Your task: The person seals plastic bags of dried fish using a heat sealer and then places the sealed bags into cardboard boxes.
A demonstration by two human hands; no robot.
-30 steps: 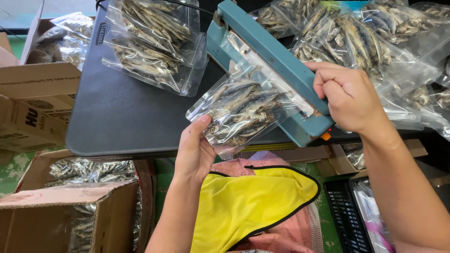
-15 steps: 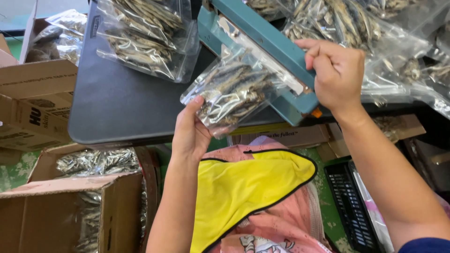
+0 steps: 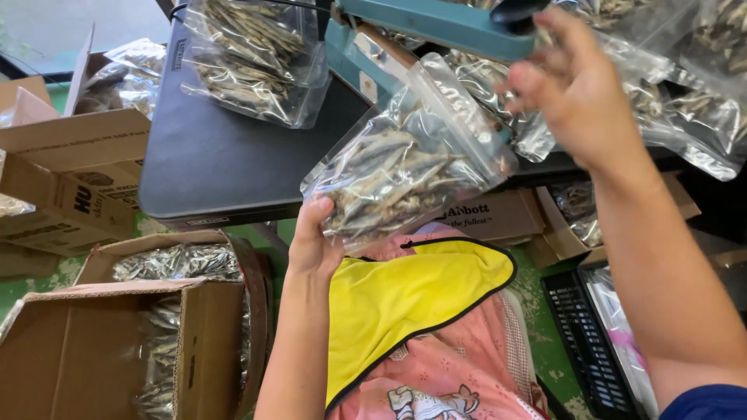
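My left hand [image 3: 313,243] grips the lower corner of a clear plastic bag of dried small fish [image 3: 405,171], held tilted in the air over the table's near edge. The bag's top strip points up toward the teal heat sealer [image 3: 436,23], whose arm is raised. My right hand [image 3: 574,89] hovers beside the sealer arm with fingers spread, fingertips close to the black knob [image 3: 517,12] at its end and nothing gripped.
Another filled fish bag [image 3: 249,62] lies on the dark table [image 3: 226,167]. Several more bags [image 3: 685,109] are heaped at the right. Cardboard boxes [image 3: 78,163] holding packed bags [image 3: 175,260] stand at the left. A yellow apron [image 3: 405,303] and a black crate [image 3: 587,350] are below.
The sealer arm has gone up and my right hand has come off it. My left hand has drawn the fish bag out from under the arm, toward me.
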